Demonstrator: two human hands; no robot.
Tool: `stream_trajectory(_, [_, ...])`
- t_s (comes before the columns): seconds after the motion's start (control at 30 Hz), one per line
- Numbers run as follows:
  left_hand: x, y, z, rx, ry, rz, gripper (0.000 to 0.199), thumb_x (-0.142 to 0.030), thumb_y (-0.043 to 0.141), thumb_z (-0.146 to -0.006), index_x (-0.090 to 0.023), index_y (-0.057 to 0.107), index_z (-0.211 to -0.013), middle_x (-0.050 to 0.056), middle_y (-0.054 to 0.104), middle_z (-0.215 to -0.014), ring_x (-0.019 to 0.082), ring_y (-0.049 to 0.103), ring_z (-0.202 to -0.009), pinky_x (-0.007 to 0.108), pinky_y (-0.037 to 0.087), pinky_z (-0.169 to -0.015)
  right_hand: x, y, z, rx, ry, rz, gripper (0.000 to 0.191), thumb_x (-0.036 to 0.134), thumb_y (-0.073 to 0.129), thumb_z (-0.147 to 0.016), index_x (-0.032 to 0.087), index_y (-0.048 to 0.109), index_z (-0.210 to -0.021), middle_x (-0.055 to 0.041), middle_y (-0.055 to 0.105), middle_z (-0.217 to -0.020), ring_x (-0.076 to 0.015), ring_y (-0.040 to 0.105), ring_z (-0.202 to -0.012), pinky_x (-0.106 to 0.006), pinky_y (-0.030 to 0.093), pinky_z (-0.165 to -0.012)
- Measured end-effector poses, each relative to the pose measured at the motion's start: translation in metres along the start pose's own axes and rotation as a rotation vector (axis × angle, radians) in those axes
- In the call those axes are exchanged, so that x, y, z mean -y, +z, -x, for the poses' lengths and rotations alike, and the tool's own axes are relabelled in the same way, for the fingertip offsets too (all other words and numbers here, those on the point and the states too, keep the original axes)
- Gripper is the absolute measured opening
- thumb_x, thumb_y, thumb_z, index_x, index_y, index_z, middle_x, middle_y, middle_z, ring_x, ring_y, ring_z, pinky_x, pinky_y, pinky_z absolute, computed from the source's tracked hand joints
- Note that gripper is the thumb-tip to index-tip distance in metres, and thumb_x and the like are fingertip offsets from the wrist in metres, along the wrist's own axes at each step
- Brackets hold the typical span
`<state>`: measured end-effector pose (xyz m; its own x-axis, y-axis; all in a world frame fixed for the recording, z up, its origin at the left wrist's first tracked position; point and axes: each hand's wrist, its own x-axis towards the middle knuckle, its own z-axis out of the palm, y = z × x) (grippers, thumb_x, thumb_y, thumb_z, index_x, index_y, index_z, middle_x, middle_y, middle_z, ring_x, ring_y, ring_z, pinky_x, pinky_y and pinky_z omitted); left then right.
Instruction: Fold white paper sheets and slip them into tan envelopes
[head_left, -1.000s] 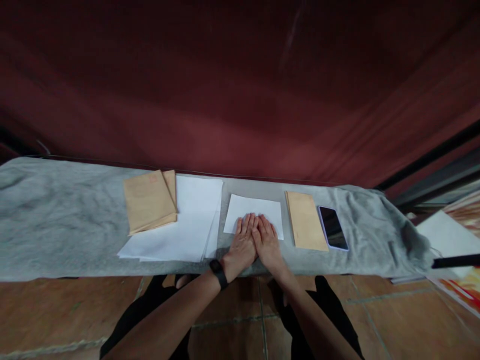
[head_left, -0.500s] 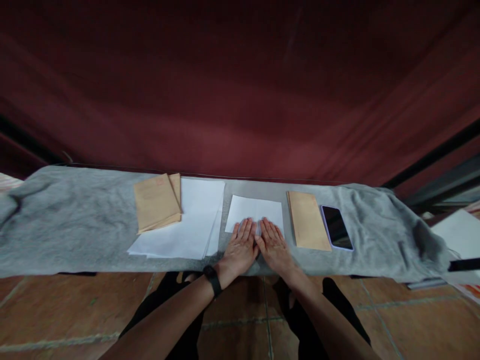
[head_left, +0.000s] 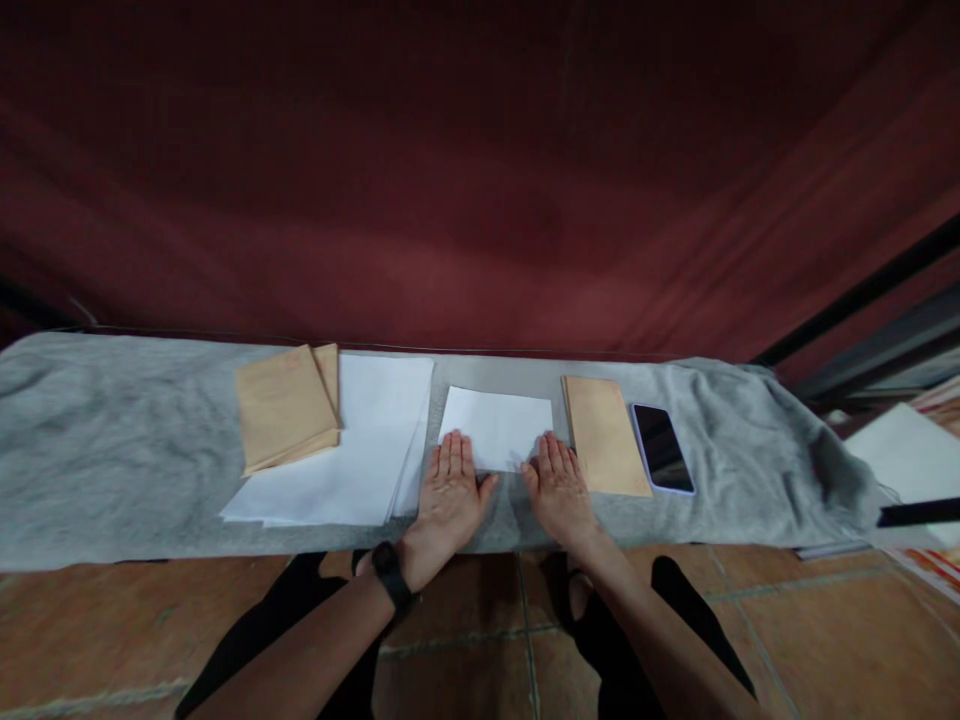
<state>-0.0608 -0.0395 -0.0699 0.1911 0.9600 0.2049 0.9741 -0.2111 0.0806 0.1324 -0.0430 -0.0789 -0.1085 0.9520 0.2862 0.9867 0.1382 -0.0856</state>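
A white sheet of paper [head_left: 496, 425], seemingly folded, lies flat on the grey cloth in front of me. Over its near left corner rests my left hand [head_left: 452, 492], palm down with the fingers stretched out. My right hand [head_left: 559, 490] lies flat at the near right corner, its fingertips touching the paper's edge. Neither hand grips anything. Beside my right hand is a stack of brown envelopes [head_left: 609, 438]. To the left of my left hand spreads a pile of white paper [head_left: 375, 430], with more brown envelopes [head_left: 285, 408] on top of it.
A phone [head_left: 663, 448] with a light purple edge lies right of the envelope stack. Grey cloth [head_left: 135, 450] covers the narrow bench, wrinkled at the right end. Behind it rises a dark red surface [head_left: 450, 250]. White and printed papers [head_left: 911, 450] sit at the far right.
My hands have slid apart along the paper, from side by side at its middle to its left and right corners. The whole view has shifted slightly.
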Motion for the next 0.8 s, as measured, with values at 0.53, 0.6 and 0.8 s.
stream_trajectory(0.53, [-0.024,0.006,0.0,0.066,0.474,0.129,0.065,-0.025,0.043,-0.097,-0.004,0.029,-0.157,0.023,0.028,-0.164,0.03,0.021,-0.156,0.053,0.024,-0.125,0.026,-0.009,-0.018,0.16,-0.217,-0.391,0.061,0.044,0.02,-0.109,0.01,0.039,-0.156,-0.013,0.039,-0.162,-0.0216,0.03,-0.153,-0.046,0.025,-0.127])
stream_trajectory(0.6, [-0.022,0.006,-0.001,0.07,0.465,0.127,0.064,-0.024,0.041,-0.097,-0.002,0.029,-0.156,0.024,0.028,-0.163,0.029,0.022,-0.155,0.052,0.025,-0.125,0.024,-0.009,-0.018,0.156,-0.222,-0.38,0.061,0.044,0.02,-0.109,0.01,0.038,-0.156,-0.0133,0.039,-0.162,-0.0214,0.03,-0.153,-0.046,0.024,-0.127])
stream_trajectory(0.8, [-0.012,0.0,-0.006,0.049,0.359,0.126,0.061,-0.021,0.034,-0.098,-0.002,0.028,-0.156,0.021,0.035,-0.162,0.026,0.026,-0.154,0.049,0.026,-0.126,0.017,-0.002,-0.018,0.113,-0.211,-0.315,0.06,0.043,0.023,-0.109,0.009,0.038,-0.156,-0.0139,0.037,-0.162,-0.0221,0.029,-0.154,-0.046,0.025,-0.127])
